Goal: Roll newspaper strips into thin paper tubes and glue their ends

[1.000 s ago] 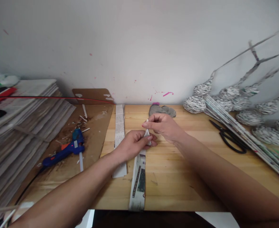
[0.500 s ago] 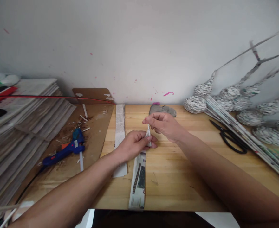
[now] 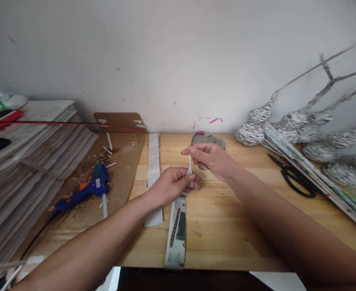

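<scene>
Between my hands is a strip of newspaper (image 3: 176, 238), its near end hanging at the table's front edge and its far end twisted into a thin, narrow cord. My left hand (image 3: 178, 182) pinches the strip where the twisted part begins, thumb on top. Just above and to the right, my right hand (image 3: 206, 157) grips the tip of the twist between thumb and fingers. A stack of cut newspaper strips (image 3: 154, 161) lies left of my left hand. Behind my right hand rests a grey cloth-like item (image 3: 200, 140).
A blue glue gun (image 3: 96, 186) lies on stained cardboard (image 3: 126, 161) at left, beside a tied newspaper pile (image 3: 44, 157). Black scissors (image 3: 296, 182), rolled paper sticks (image 3: 305, 167) and several woven paper gourds (image 3: 250, 134) occupy the right. A wall stands behind the table.
The twisted end between my hands looks slightly longer and thinner. Both hands stay nearly in place, with my right fingers shifted a little on the tip.
</scene>
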Demonstrator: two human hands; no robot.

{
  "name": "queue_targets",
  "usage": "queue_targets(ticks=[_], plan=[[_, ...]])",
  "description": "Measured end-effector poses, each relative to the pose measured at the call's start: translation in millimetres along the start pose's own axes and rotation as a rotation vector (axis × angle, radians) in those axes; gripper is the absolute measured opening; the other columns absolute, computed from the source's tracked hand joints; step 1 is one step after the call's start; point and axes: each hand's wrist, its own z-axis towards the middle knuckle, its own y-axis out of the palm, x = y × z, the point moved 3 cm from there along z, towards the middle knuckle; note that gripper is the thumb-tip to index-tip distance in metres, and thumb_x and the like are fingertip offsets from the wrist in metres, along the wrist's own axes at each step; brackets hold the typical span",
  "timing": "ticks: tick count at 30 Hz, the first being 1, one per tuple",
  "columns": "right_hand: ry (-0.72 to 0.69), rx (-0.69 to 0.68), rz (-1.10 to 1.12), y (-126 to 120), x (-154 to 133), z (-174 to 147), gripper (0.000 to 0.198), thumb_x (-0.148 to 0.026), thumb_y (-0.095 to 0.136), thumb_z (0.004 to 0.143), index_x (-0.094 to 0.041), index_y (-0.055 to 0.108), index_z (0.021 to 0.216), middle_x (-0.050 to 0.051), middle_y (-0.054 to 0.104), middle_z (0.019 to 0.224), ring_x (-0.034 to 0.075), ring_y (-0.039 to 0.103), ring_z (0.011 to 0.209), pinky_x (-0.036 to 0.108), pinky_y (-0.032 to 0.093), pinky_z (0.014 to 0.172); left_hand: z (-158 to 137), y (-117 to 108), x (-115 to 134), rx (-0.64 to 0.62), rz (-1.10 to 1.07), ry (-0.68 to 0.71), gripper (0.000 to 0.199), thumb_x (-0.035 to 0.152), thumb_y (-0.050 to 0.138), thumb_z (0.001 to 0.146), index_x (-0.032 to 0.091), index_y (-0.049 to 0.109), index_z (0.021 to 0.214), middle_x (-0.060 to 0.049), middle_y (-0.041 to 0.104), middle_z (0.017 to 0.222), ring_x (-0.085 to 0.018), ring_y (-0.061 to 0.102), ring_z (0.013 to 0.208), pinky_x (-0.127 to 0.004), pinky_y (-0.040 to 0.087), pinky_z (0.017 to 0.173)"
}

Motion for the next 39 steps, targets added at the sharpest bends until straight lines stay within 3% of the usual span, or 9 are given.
queue_targets(ticks=[3, 9, 15, 19, 25, 28, 31, 35, 39], plan=[[0.023, -0.057, 0.007, 1, -1, 0, 0.037, -0.049, 0.074, 0.068, -0.016, 0.072, 0.084, -0.003, 0.046, 0.059, 0.007, 0.033, 0.050, 0.023, 0.020, 0.042, 1, 0, -1, -0.002, -0.007, 0.008, 0.035, 0.046, 0.057, 0.085, 0.014, 0.069, 0.094, -0.011, 0.073, 0.093, -0.019, 0.067, 0.087, -0.033, 0.053, 0.080], [0.021, 0.073, 0.134, -3, 5, 2, 0.037, -0.043, 0.082, 0.060, -0.016, 0.056, 0.061, -0.007, 0.037, 0.052, 0.004, 0.026, 0.045, 0.022, 0.015, 0.040, 1, 0, -4, -0.042, 0.004, 0.016, 0.037, 0.048, 0.055, 0.086, 0.014, 0.069, 0.091, -0.011, 0.072, 0.095, -0.019, 0.066, 0.088, -0.033, 0.052, 0.081], [0.064, -0.070, 0.059, 0, 2, 1, 0.036, -0.047, 0.077, 0.066, -0.015, 0.068, 0.080, -0.004, 0.046, 0.058, 0.007, 0.035, 0.051, 0.022, 0.020, 0.041, 1, 0, -2, -0.043, -0.032, -0.005, 0.036, 0.046, 0.056, 0.085, 0.014, 0.069, 0.095, -0.011, 0.072, 0.094, -0.019, 0.066, 0.088, -0.032, 0.052, 0.080], [0.046, 0.031, 0.106, -2, 4, 2, 0.036, -0.046, 0.080, 0.061, -0.015, 0.063, 0.065, -0.006, 0.040, 0.053, 0.005, 0.029, 0.047, 0.022, 0.016, 0.040, 0, 1, -1, -0.060, -0.053, -0.004, 0.035, 0.046, 0.058, 0.084, 0.014, 0.070, 0.094, -0.010, 0.072, 0.093, -0.018, 0.065, 0.089, -0.030, 0.052, 0.079], [0.053, -0.148, 0.037, 2, 4, 0, 0.038, -0.047, 0.071, 0.072, -0.014, 0.072, 0.091, -0.003, 0.050, 0.058, 0.007, 0.039, 0.050, 0.021, 0.024, 0.043, 2, 1, -5, -0.055, -0.128, -0.040, 0.033, 0.044, 0.060, 0.084, 0.015, 0.069, 0.095, -0.010, 0.072, 0.090, -0.018, 0.066, 0.088, -0.029, 0.052, 0.077], [0.043, -0.135, 0.054, 3, 5, 0, 0.038, -0.046, 0.069, 0.074, -0.014, 0.072, 0.092, -0.003, 0.050, 0.057, 0.007, 0.040, 0.051, 0.022, 0.025, 0.044, 3, 0, -6, -0.056, -0.174, -0.039, 0.032, 0.044, 0.059, 0.084, 0.015, 0.068, 0.096, -0.009, 0.072, 0.088, -0.017, 0.067, 0.087, -0.028, 0.053, 0.075], [0.014, -0.028, 0.051, 1, 5, 1, 0.040, -0.047, 0.068, 0.075, -0.015, 0.071, 0.099, -0.001, 0.054, 0.065, 0.008, 0.044, 0.056, 0.021, 0.027, 0.045, 5, -5, -3, 0.025, -0.274, -0.009, 0.032, 0.044, 0.060, 0.084, 0.015, 0.066, 0.095, -0.009, 0.071, 0.088, -0.017, 0.067, 0.082, -0.029, 0.055, 0.072], [-0.049, 0.087, -0.029, -1, 5, 1, 0.035, -0.044, 0.068, 0.076, -0.015, 0.069, 0.095, 0.002, 0.063, 0.079, 0.009, 0.051, 0.065, 0.021, 0.033, 0.050, 8, -17, 3, 0.246, -0.398, 0.067, 0.029, 0.043, 0.061, 0.083, 0.017, 0.066, 0.095, -0.008, 0.067, 0.104, -0.017, 0.066, 0.082, -0.025, 0.056, 0.060], [-0.057, -0.011, -0.076, 8, 9, 1, 0.025, -0.036, 0.069, 0.076, -0.016, 0.068, 0.091, 0.006, 0.069, 0.096, 0.011, 0.057, 0.072, 0.024, 0.043, 0.062, 10, -23, 5, 0.356, -0.483, 0.082, 0.026, 0.038, 0.062, 0.082, 0.019, 0.067, 0.099, -0.006, 0.065, 0.104, -0.014, 0.062, 0.081, -0.022, 0.057, 0.054]])
